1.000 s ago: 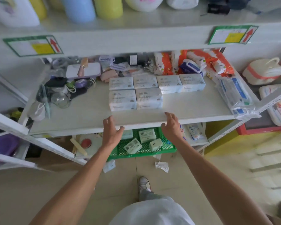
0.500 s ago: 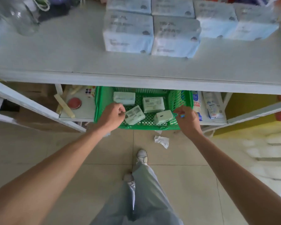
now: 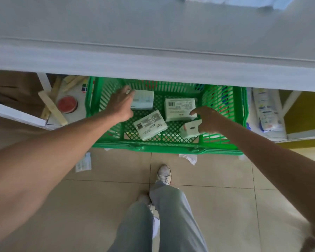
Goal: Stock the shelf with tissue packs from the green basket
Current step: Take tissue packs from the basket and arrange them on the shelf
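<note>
The green basket stands on the floor under the white shelf. Several pale green tissue packs lie in it. My left hand reaches in at the left, and its straight fingers touch the far-left tissue pack. My right hand is inside at the right, over a small pack, with the forefinger on the corner of the far-right pack. A tilted pack lies between my hands, untouched. Neither hand has lifted anything.
The shelf's front edge overhangs the back of the basket. Wooden sticks and a red lid sit on the low board to the left, wrapped packs to the right. Paper scraps and my feet are on the tiled floor.
The view dropped from the shelf to the basket. Both hands moved down from the shelf edge, past the basket rim, and now touch packs inside.
</note>
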